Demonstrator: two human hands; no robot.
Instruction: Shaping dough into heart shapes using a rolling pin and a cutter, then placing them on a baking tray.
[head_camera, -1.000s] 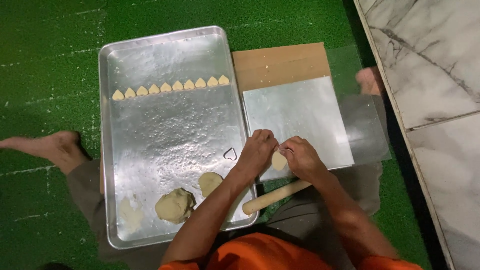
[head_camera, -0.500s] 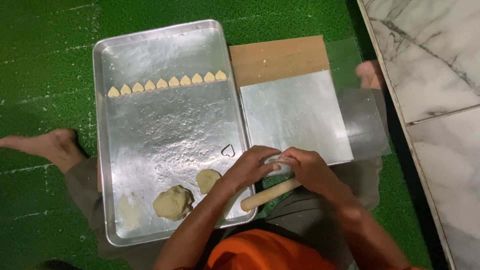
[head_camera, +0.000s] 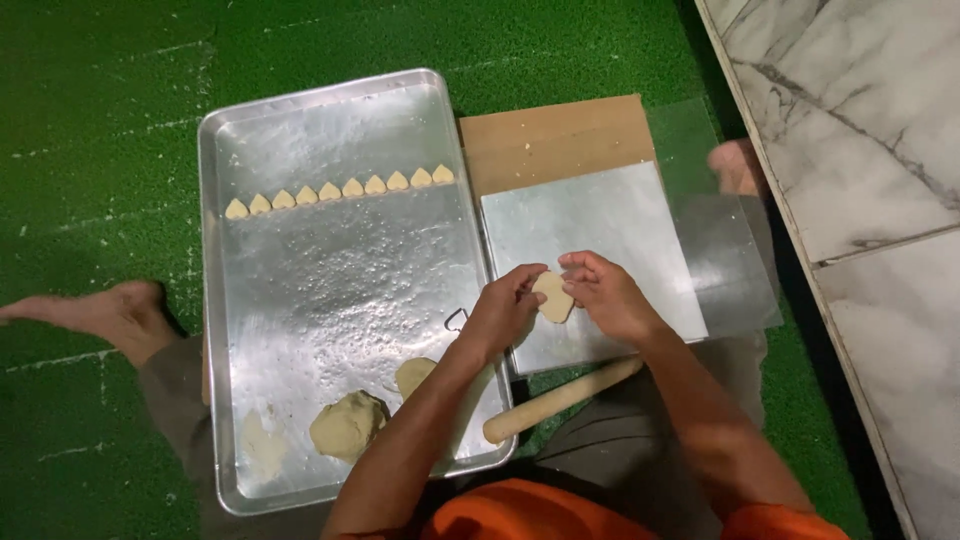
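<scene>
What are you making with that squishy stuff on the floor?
A person sits on green turf and holds a small piece of dough between the left hand and right hand, above a shiny board. A row of little heart-shaped pieces lies on the metal tray, with dough lumps and a rolling pin nearby.

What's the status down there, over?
Left hand and right hand pinch one dough piece above the foil board. Rolling pin lies near. Nothing blocking.
</scene>
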